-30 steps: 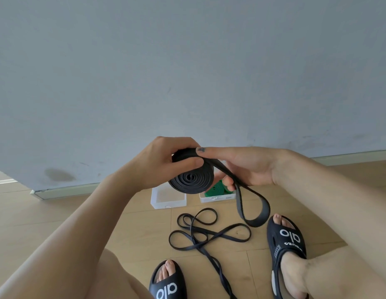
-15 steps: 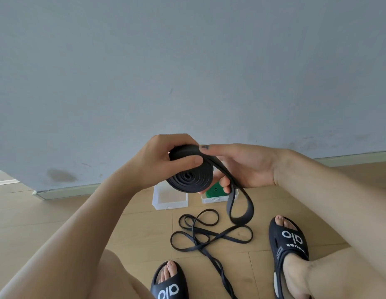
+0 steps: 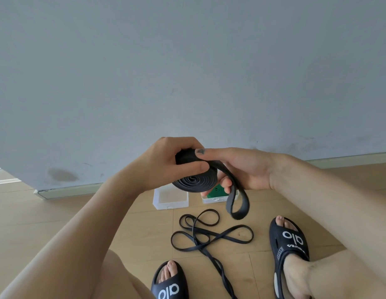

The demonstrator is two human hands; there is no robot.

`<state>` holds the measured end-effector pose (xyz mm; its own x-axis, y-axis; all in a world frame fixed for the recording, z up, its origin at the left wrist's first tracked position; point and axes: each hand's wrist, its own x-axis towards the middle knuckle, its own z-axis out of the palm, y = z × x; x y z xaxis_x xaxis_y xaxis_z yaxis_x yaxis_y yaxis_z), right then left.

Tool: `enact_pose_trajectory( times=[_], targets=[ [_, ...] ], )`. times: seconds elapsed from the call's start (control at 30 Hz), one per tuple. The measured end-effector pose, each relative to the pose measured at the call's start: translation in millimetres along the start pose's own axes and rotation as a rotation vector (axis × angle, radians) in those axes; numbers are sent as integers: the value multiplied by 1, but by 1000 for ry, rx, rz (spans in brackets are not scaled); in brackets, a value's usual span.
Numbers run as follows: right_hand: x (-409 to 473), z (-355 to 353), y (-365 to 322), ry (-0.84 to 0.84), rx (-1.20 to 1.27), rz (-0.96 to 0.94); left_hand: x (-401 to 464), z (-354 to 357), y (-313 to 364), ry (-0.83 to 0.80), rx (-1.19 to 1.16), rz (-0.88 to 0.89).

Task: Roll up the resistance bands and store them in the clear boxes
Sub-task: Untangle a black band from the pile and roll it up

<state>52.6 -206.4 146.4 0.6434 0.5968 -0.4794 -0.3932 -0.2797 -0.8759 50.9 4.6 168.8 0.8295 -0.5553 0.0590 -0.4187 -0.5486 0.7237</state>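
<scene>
A wide black resistance band is wound into a flat coil held in the air. My left hand grips the coil, thumb across its face. My right hand holds it from the other side, thumb on the top edge and fingers beneath. A short unrolled loop of the band hangs down to the right. On the floor below stand two clear boxes: the left box looks empty, the right box holds a green rolled band. Thin black bands lie tangled on the floor.
A grey wall with a pale skirting board rises just behind the boxes. My feet in black slides rest on the wooden floor either side of the tangled bands. My bare legs fill the lower corners.
The coil has grown and the hanging loop has shortened, rising off the floor area. Both hands have stayed in place around the coil.
</scene>
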Motion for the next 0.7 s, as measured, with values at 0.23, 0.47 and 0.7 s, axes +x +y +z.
enact_pose_trajectory(
  times=[0.23, 0.47, 0.7],
  targets=[
    [-2, 0, -3, 120, -162, -25, 2, -4, -4, 90, -3, -53],
    [4, 7, -2, 624, -400, -501, 3, -10, -25, 223, -289, -190],
    [2, 11, -2, 585, -535, -578, 8, -9, -34, 284, -528, -243]
  ],
)
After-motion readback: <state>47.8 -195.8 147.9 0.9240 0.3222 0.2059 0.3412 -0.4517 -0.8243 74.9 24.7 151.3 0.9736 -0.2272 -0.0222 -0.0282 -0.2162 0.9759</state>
